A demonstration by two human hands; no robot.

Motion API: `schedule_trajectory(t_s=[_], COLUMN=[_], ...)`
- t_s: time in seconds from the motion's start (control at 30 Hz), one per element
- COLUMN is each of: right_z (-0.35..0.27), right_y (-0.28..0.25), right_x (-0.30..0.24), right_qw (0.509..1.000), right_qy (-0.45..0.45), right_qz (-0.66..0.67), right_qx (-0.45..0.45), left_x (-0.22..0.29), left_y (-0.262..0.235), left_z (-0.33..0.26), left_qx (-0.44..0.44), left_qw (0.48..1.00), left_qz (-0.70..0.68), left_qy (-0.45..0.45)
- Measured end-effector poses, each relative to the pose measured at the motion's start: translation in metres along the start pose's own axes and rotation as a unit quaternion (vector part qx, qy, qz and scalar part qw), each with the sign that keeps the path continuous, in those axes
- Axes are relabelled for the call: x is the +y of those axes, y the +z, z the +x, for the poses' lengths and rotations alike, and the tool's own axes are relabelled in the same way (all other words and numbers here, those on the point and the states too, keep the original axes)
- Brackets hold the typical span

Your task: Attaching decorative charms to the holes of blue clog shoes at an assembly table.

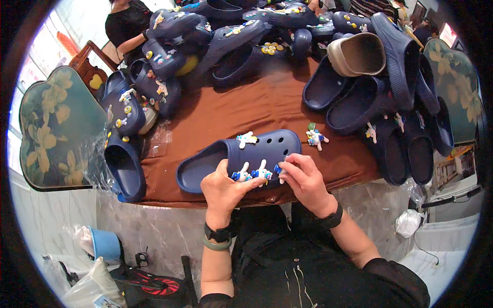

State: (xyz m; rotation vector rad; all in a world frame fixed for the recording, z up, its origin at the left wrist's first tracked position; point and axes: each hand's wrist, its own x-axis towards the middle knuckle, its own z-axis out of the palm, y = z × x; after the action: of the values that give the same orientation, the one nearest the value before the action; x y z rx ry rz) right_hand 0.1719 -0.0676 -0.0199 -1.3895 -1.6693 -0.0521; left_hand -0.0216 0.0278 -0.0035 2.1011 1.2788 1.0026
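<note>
So the navy clog (264,154) lies on the near edge of the worktop (205,115), which is covered in brown cloth, right in front of the person, toe to the right and open heel to the left. A white-and-blue charm (247,139) sits on its far side, and two similar charms (262,172) sit close together on the near side.

The right hand (308,182) has its fingers pinched on a small blue-and-white piece (280,168), right up at the toe end. The left hand (222,187) is at the near side of the clog, one digit pointing up over it and another stretched along by the two charms. Can't tell if it's really gripping, the rest of those fingers are hidden.

Just past the toe there's a loose figure charm (317,139) on the cloth, with a little green bit (311,126) beside it.

Further out it's clogs everywhere: a decorated heap (231,38) across the back, a single one (123,164) at the left edge, and a stack (354,102) on the right with a beige clog (359,54) on top. Floral chair backs (51,131) flank both sides, a person in black (126,25) is at back left, and a blue bucket (107,244) is on the floor lower left.
</note>
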Motion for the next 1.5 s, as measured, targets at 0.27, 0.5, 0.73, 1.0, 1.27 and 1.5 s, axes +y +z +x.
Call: schedule_trajectory(t_s=[0.27, 0.5, 0.73, 1.0, 1.27, 1.5], right_z=[0.013, 0.006, 0.024, 0.012, -0.001, -0.011], right_y=[0.007, -0.005, -0.020, -0.025, -0.047, -0.037], right_x=[0.011, -0.007, -0.024, 0.013, 0.069, 0.083], right_qw=[0.998, 0.989, 0.921, 0.997, 0.974, 0.967], right_qy=[-0.016, -0.049, -0.126, -0.025, 0.196, 0.182], right_qz=[0.019, -0.142, -0.316, -0.048, -0.093, -0.174], right_qx=[0.051, -0.016, -0.191, -0.058, 0.067, -0.025], left_x=[-0.012, -0.017, -0.011, 0.006, -0.001, 0.012], left_y=[0.007, 0.009, 0.007, -0.009, -0.024, -0.024], left_z=[-0.001, -0.003, 0.000, 0.003, 0.000, 0.000], left_qx=[0.019, 0.009, 0.018, -0.007, -0.072, -0.062], left_qw=[0.999, 0.999, 0.998, 0.998, 0.994, 0.997], left_qz=[-0.014, -0.036, -0.015, -0.017, -0.064, -0.035], left_qy=[0.032, 0.023, 0.056, 0.066, 0.045, 0.037])
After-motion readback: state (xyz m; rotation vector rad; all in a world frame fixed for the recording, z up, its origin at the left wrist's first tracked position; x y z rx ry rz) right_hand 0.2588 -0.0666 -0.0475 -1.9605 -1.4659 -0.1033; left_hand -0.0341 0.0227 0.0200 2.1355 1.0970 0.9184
